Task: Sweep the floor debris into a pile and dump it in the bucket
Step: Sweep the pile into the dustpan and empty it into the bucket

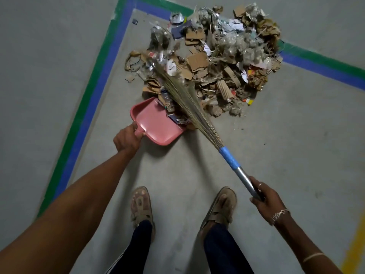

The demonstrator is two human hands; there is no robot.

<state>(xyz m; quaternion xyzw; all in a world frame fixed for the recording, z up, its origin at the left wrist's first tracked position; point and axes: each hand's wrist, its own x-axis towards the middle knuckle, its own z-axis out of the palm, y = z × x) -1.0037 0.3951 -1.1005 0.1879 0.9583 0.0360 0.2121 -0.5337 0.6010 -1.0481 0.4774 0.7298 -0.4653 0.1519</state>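
A person stands on a grey concrete floor (296,135) and looks down at both arms stretched forward. The left hand (126,138) is curled round the short handle of a pink dustpan (158,127), gripping it from the near left side. The dustpan lies low on the floor with its open mouth turned toward the far right, touching the near left edge of the debris pile (221,64). A few scraps of cardboard and paper already lie in the pan's far right part.

The right hand (266,196) grips the metal handle (245,178) of a broom (205,128), fingers wrapped round the shaft, with a ring (260,184) on one finger and a bracelet (280,213) at the wrist. Just beyond the hand, a blue sleeve (230,157) joins the handle to the long straw bristles. The bristles slant to the far left, crossing the right side of the dustpan and lying over the near left part of the pile; their tips are blurred.

The pile sits in the far middle of the view: torn brown cardboard, crumpled paper, clear plastic wrap and grey fluff, heaped together inside a corner marked on the floor by a green stripe (87,95) with a blue stripe (102,91) beside it. The far edge of the pile overlaps these stripes. A yellow mark (353,252) shows at the near right edge. Near the bottom, two feet in tan sandals (141,204) stand apart below dark trouser legs.
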